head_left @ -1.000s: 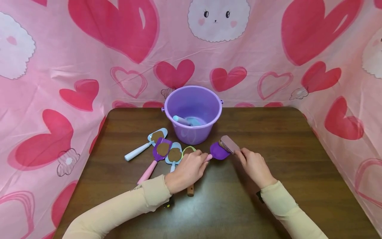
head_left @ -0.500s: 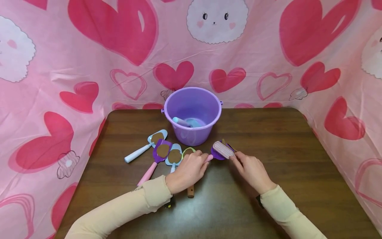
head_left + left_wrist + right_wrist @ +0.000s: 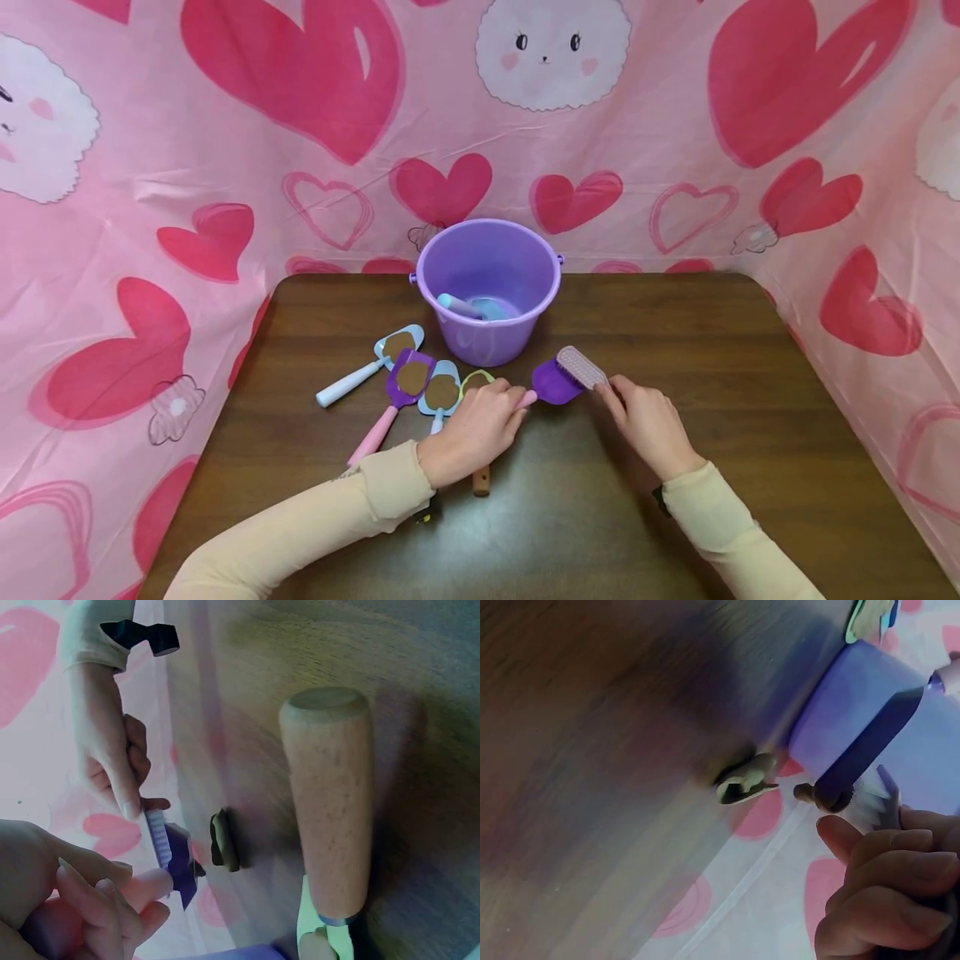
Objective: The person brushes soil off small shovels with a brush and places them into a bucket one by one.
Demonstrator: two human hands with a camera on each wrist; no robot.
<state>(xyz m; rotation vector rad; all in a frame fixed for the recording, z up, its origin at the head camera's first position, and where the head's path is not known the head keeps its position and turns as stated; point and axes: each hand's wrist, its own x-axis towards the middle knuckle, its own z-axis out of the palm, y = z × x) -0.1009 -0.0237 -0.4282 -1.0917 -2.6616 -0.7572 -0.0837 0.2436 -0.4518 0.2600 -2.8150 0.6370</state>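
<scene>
My left hand (image 3: 476,429) grips the pink handle (image 3: 528,400) of a small shovel with a purple blade (image 3: 553,385), raised above the table. In my right hand (image 3: 651,423) is a pale pink scrub brush (image 3: 582,367), its head at the blade's right edge. White bristles (image 3: 157,832) face the blade in the left wrist view. A brown lump (image 3: 832,796) shows at the blade's far edge in the right wrist view. Below, another brown lump (image 3: 746,780) appears on or just above the table; the head view hides both.
A purple bucket (image 3: 487,342) holding a light-blue tool (image 3: 465,307) stands at the back. To the left lie several shovels bearing brown patches, including a blue one (image 3: 345,383), a pink-handled one (image 3: 372,436) and one with a wooden handle (image 3: 330,802).
The brush swept left across the purple blade, then back right to its edge. Brown matter seen at the blade earlier no longer shows in the head view. The left hand has barely moved.
</scene>
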